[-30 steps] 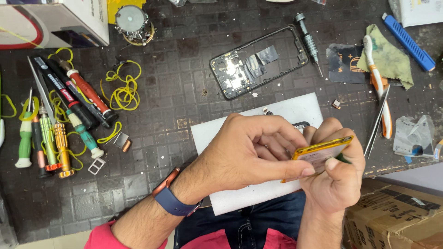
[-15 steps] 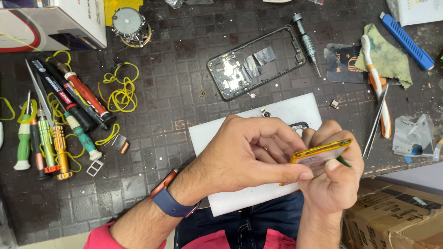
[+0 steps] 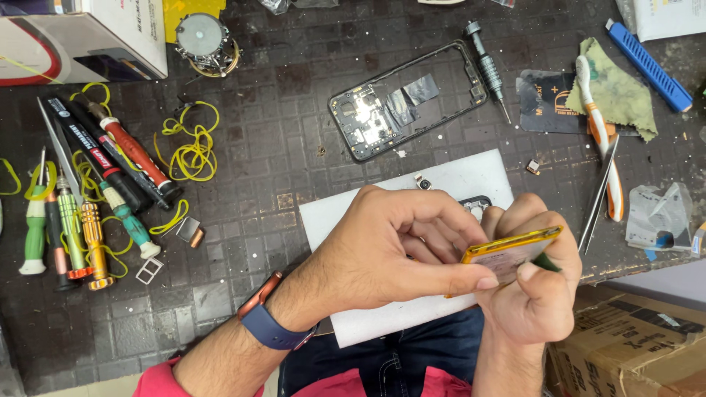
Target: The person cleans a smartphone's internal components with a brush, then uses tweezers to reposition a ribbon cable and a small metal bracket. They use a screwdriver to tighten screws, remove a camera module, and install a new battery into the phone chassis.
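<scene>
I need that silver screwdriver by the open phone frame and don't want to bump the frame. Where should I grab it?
Take the screwdriver by its thick ribbed handle at the far end, coming from the right: the phone frame lies along its left, and the thin tip points toward you.

Counter: dark matt mat, embossed grid, scuffed.
White sheet, on counter: smooth, matt.
Phone frame, above the sheet: glossy black plastic, bare metal parts inside.
Cloth, right of the frame: soft green weave.
Yellow-rimmed part: shiny edge.

Head-worn camera looks steeply down, close over the workbench.
</scene>
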